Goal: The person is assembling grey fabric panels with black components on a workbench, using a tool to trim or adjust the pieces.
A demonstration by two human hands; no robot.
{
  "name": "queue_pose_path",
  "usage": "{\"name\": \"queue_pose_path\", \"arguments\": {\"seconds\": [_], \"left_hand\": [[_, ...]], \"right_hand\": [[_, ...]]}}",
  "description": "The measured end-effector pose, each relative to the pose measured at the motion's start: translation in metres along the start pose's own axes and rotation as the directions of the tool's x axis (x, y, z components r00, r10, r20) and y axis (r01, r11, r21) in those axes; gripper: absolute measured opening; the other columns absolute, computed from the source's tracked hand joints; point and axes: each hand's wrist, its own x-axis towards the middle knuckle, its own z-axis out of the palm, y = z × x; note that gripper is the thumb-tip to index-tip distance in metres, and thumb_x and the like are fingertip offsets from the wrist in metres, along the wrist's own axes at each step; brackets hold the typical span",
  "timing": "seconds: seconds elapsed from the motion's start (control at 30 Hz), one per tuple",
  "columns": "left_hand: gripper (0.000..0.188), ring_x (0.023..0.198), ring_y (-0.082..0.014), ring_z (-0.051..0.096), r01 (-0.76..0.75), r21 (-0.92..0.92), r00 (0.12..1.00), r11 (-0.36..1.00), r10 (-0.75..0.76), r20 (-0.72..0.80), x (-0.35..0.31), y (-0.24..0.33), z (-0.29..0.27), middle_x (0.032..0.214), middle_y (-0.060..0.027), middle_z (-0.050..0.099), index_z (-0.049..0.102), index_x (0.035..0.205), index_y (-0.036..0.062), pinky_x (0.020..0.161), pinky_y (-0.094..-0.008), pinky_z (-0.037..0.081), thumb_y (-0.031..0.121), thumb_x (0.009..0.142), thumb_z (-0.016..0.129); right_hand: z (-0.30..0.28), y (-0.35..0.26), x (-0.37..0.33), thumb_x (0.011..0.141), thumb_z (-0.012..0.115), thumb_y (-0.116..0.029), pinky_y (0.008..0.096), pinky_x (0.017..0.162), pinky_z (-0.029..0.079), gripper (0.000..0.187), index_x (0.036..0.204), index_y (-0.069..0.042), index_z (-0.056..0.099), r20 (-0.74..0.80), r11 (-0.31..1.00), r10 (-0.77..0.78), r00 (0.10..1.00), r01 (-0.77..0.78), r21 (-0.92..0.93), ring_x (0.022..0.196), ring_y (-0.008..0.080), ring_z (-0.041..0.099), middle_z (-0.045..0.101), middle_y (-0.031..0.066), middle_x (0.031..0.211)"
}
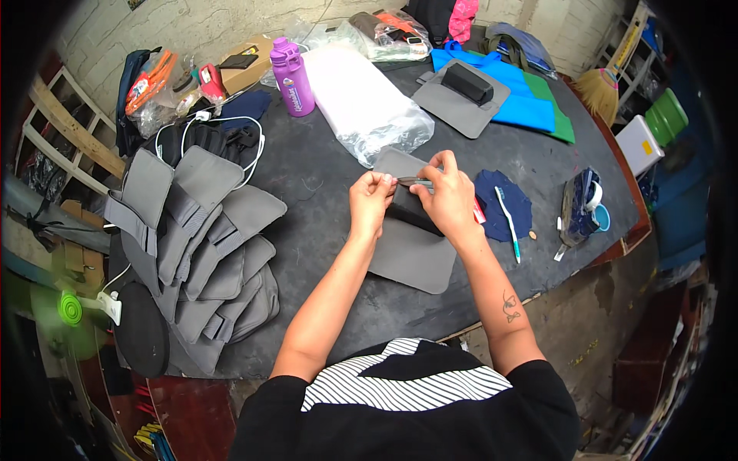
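Note:
In front of me lies a grey flat piece (415,257) with a black block-shaped part (415,213) across its middle. My right hand (450,198) is closed on a small, slim metal tool (415,182), perhaps thread snips, above the black part. At the tool's left end my left hand (370,203) is closed in a pinch; what its fingertips grip is too small to make out. Just right of my right hand, a toothbrush (508,223) with a white and teal handle rests on a dark blue cloth (488,188). A red item (478,210) shows partly beside that hand.
Overlapping grey pieces (246,207) are heaped at the left. Behind my hands are a purple bottle (292,81), a clear plastic-wrapped white stack (361,92), another grey piece (453,107) with a black block, and blue fabric (530,111). A tape roll (594,196) sits far right.

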Motion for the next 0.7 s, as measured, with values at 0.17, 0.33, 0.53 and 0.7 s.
{"name": "queue_pose_path", "arguments": {"seconds": [0.17, 0.33, 0.53, 0.7], "left_hand": [[0.011, 0.071, -0.0056, 0.055, 0.014, -0.123, 0.998, 0.992, -0.007, 0.058, 0.003, -0.011, -0.013, 0.082, -0.0012, 0.064, 0.063, 0.087, 0.0027, 0.064, -0.0194, 0.042, 0.013, 0.091, 0.064], [0.011, 0.087, -0.0116, 0.062, 0.075, -0.133, 0.995, 0.988, -0.066, 0.072, 0.002, -0.015, -0.016, 0.093, -0.0065, 0.067, 0.063, 0.089, 0.0014, 0.083, -0.0257, 0.051, 0.012, 0.090, 0.065], [0.012, 0.095, -0.0192, 0.064, 0.096, -0.384, 0.995, 0.918, -0.077, 0.065, 0.002, -0.015, -0.018, 0.100, -0.0140, 0.066, 0.059, 0.093, 0.0004, 0.089, -0.0297, 0.052, 0.012, 0.094, 0.058], [0.013, 0.091, -0.0212, 0.065, 0.099, -0.243, 0.992, 0.965, -0.077, 0.099, 0.014, -0.002, -0.029, 0.099, -0.0150, 0.065, 0.057, 0.092, 0.0012, 0.083, -0.0329, 0.055, 0.014, 0.095, 0.056]], "right_hand": [[0.021, 0.004, -0.021, 0.068, 0.080, -0.017, 0.0366, 0.059, 0.048, 0.024, 0.085, -0.006, 0.067, 0.025, 0.963, 0.213, 0.977, -0.214, 0.162, 0.067, 0.0249, 0.059, 0.054, 0.0073, 0.095], [0.032, 0.003, -0.030, 0.069, 0.080, -0.019, 0.0362, 0.058, 0.048, 0.021, 0.080, -0.006, 0.067, 0.024, 0.890, 0.364, 0.931, -0.355, 0.287, 0.064, 0.0234, 0.060, 0.055, 0.0061, 0.097], [0.027, 0.012, -0.035, 0.060, 0.085, -0.024, 0.0407, 0.072, 0.049, 0.069, 0.117, -0.007, 0.050, 0.024, 0.922, 0.272, 0.962, -0.268, 0.279, 0.087, 0.0307, 0.061, 0.058, 0.0133, 0.103], [0.004, 0.005, -0.031, 0.055, 0.086, -0.015, 0.0402, 0.088, 0.046, 0.079, 0.123, -0.010, 0.045, 0.352, 0.918, 0.340, 0.872, -0.389, 0.078, 0.106, 0.0327, 0.057, 0.059, 0.0176, 0.113]]}}
